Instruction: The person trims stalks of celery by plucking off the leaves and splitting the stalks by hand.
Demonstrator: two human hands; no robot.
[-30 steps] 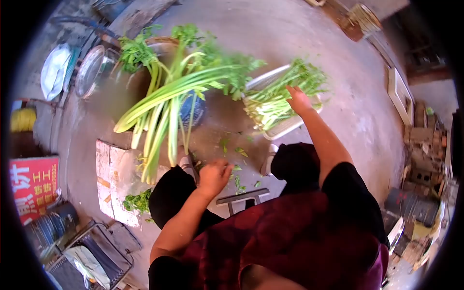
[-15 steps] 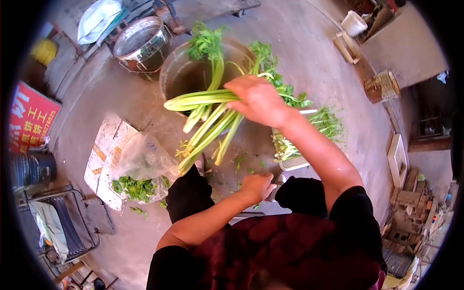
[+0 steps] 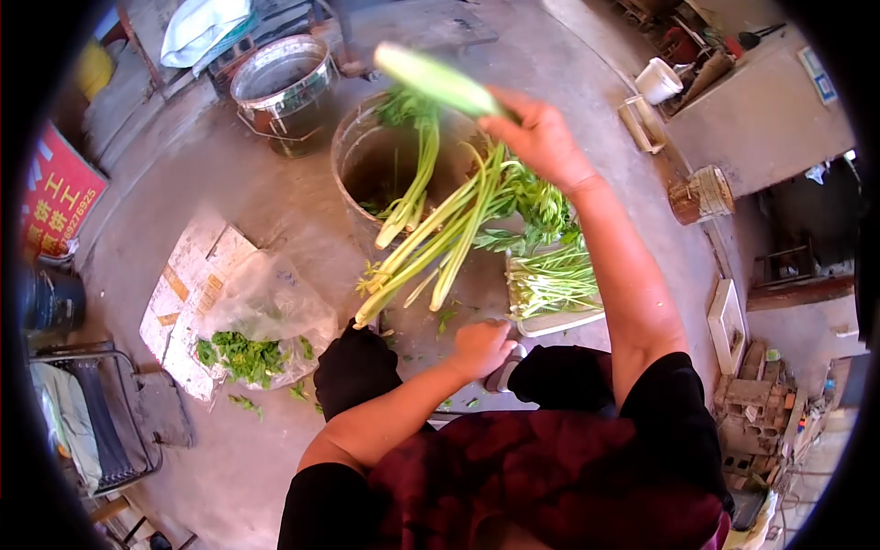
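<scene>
Raised over the far side of a large bucket (image 3: 345, 174), my right hand (image 3: 536, 137) is closed around a bunch of celery (image 3: 435, 78), its pale cut ends pointing up and left, blurred by motion. Below it, more long celery stalks (image 3: 431, 243) lie across the bucket's near rim, leaves to the right. Another small celery bunch (image 3: 417, 174) leans inside the bucket. My left hand (image 3: 481, 348) hangs low between my knees, fingers curled together, with nothing seen in them. Just beyond it to the right, a white tray (image 3: 559, 323) holds thin green stems (image 3: 555, 280).
A metal pot (image 3: 284, 92) stands behind the bucket on the left. Left of my knees, a plastic bag (image 3: 270, 298) and loose leaves (image 3: 243, 356) lie on a flattened cardboard sheet (image 3: 179, 298). A folding chair (image 3: 96, 412) is at far left, stacked bricks (image 3: 756, 394) at right.
My right hand has lifted its celery bunch up and away from the other stalks, swinging the cut ends upward. My left hand stays low. The view has shifted slightly.
</scene>
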